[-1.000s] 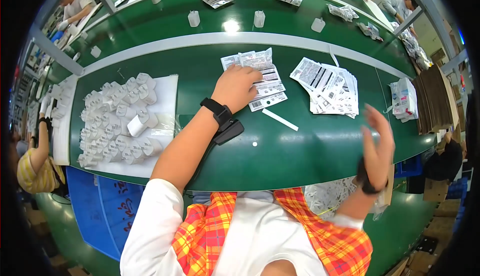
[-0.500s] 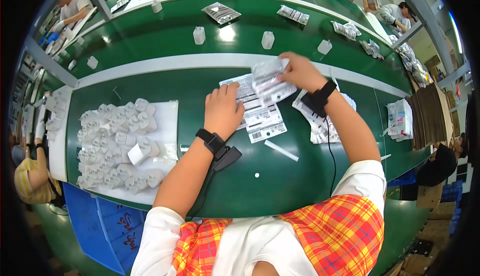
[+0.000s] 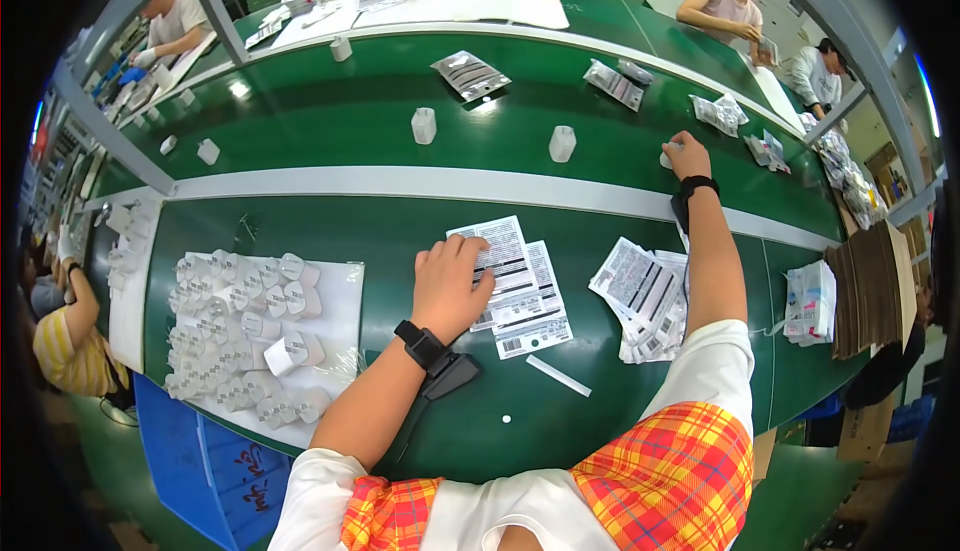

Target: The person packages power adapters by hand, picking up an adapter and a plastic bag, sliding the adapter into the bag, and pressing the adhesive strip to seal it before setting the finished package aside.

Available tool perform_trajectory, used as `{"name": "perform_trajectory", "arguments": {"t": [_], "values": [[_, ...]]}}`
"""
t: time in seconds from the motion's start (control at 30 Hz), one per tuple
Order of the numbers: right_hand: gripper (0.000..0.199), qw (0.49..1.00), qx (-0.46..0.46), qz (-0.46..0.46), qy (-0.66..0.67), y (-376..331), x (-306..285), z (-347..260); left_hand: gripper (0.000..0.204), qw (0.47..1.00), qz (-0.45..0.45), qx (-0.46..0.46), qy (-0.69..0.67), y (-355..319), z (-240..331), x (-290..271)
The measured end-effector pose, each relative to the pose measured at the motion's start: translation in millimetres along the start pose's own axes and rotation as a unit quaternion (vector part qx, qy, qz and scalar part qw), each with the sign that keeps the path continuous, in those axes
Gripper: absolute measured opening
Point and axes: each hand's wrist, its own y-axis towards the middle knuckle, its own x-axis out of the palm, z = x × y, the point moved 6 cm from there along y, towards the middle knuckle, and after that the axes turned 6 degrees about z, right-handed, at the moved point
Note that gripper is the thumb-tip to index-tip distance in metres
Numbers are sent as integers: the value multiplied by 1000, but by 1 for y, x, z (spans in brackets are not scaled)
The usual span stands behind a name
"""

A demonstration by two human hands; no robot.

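My left hand (image 3: 452, 286) lies with its fingers spread on a small overlapping pile of printed white packets (image 3: 530, 323), near the middle of the bench. My right hand (image 3: 689, 158) is stretched over the raised white ledge onto the green conveyor. Its fingers are closed around a white plug adapter (image 3: 666, 159), mostly hidden under them. Below the right forearm a second fanned stack of printed packets (image 3: 640, 296) rests on the bench. To the left, many white plug adapters (image 3: 240, 326) stand in rows on a white sheet (image 3: 343, 301).
Along the conveyor (image 3: 330, 131) stand single adapters (image 3: 424, 126) and silver pouches (image 3: 470, 75). A white strip (image 3: 558, 376) and a small white dot lie near me. Brown cardboard sheets (image 3: 862, 286) stand at right, a blue bin (image 3: 190, 461) at lower left. Other people work around.
My right hand has let go of a silver pouch and reached forward onto an adapter on the conveyor. Another pouch now lies across the conveyor. The view has tilted up; my left hand stays on the packets.
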Motion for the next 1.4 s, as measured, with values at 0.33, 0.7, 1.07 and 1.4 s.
{"name": "perform_trajectory", "arguments": {"t": [0.33, 0.7, 1.07, 1.4], "values": [[57, 898, -299, -277, 163, -62, 20, -178, 26, 999, -4, -22, -34, 0, -2, 2], [52, 908, -341, -193, 148, -117, -11, -255, 24, 997, 49, -25, -58, -1, -10, 0], [49, 771, -513, -315, 207, -342, 24, -440, 34, 985, 80, 49, -145, -5, -23, 26], [51, 795, -476, -328, 182, -344, 32, -446, 32, 974, 85, 42, -207, -9, -24, 31]]}}
